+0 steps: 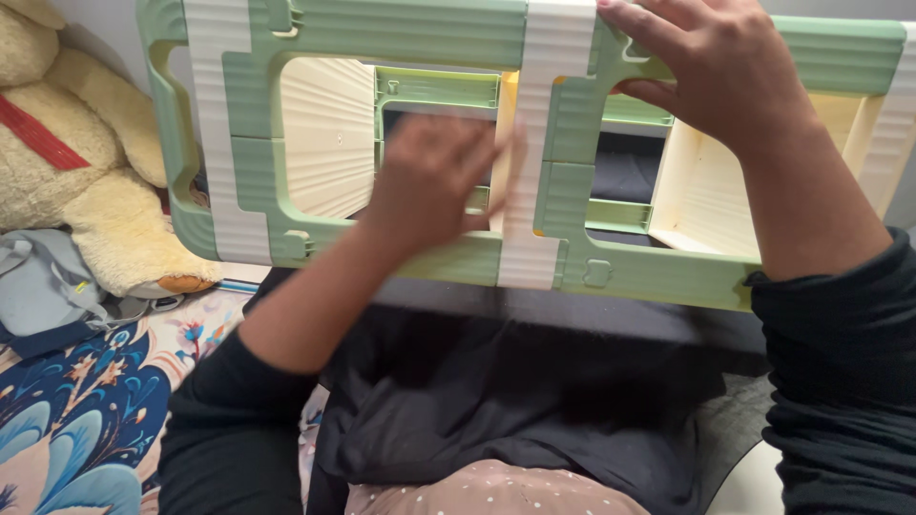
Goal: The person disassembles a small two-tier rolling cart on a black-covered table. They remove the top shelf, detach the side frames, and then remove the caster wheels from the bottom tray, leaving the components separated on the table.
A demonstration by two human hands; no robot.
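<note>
While my right hand (711, 76) clamped the green-and-white folding frame (401, 33), my blurred left hand (434, 181) pressed flat, fingers loose, against a white panel (329, 133), needing a firmer push, I judged.

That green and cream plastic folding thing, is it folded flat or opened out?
Partly opened, it seems. The green and cream plastic frame shows cream panels angled inward behind its openings, giving depth. The left hand and right hand hold it tipped toward the camera.

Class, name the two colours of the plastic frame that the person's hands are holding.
The plastic frame is pale green with white ribbed strips; the head view shows it best.
</note>
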